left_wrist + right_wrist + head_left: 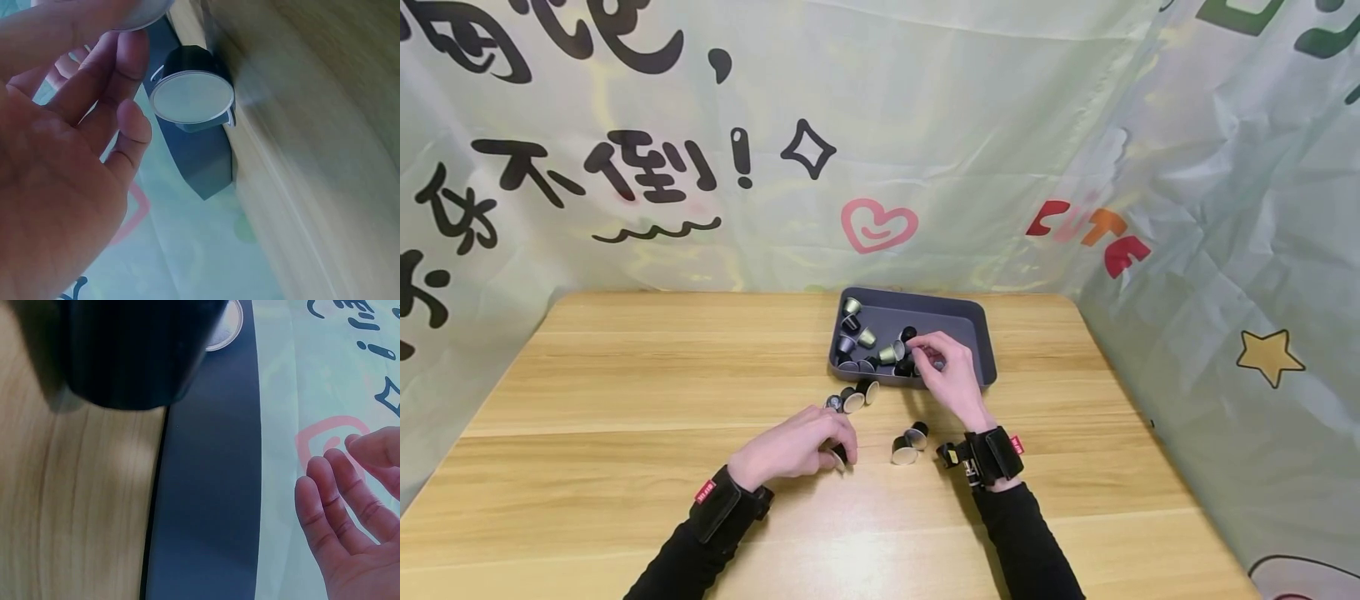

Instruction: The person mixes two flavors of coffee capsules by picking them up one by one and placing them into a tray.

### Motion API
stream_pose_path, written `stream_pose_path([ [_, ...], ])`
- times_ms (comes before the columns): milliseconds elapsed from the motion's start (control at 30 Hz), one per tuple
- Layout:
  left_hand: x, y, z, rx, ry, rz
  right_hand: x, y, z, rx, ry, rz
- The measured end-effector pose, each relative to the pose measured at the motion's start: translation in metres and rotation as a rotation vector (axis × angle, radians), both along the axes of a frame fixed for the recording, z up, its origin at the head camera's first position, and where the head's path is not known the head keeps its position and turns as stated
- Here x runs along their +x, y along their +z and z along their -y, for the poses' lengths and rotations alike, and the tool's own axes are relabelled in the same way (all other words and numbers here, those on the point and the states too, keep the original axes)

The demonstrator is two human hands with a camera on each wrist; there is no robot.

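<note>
My left hand (796,443) pinches a black coffee capsule (839,455) low over the table in front. Its pale lid (147,14) shows at the top edge of the left wrist view, partly hidden by the fingers. My right hand (951,371) is over the front part of a dark grey tray (951,325), fingers loosely bent, fingertips close to the capsules there. In the right wrist view no object shows between its thumb and fingers (337,481). Several capsules, black, green (867,337) and grey-blue (846,344), lie in the tray's left and front portions.
Between left hand and tray lies a cluster of capsules (853,401). Two more, one with its pale lid facing me (904,452), lie between the wrists. A wooden table (625,375) carries everything. Printed cloth (970,150) hangs behind and at the sides.
</note>
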State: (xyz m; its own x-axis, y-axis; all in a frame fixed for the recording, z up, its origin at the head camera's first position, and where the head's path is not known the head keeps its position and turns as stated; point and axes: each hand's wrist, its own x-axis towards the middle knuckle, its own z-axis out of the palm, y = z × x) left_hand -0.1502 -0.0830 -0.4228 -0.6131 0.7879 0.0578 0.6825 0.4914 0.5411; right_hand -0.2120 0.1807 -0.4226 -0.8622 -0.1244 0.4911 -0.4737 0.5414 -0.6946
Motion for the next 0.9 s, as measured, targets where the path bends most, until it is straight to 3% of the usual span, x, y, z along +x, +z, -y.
stream_pose_path([
  [367,0.0006,0.0033,0.0008,-0.001,0.031,0.011,0.0004,0.0003,-0.0005,-0.004,0.005,-0.004],
  [900,-0.003,0.0058,0.0014,0.096,0.065,0.049,0.0009,0.0008,-0.0003,-0.012,0.01,0.003],
])
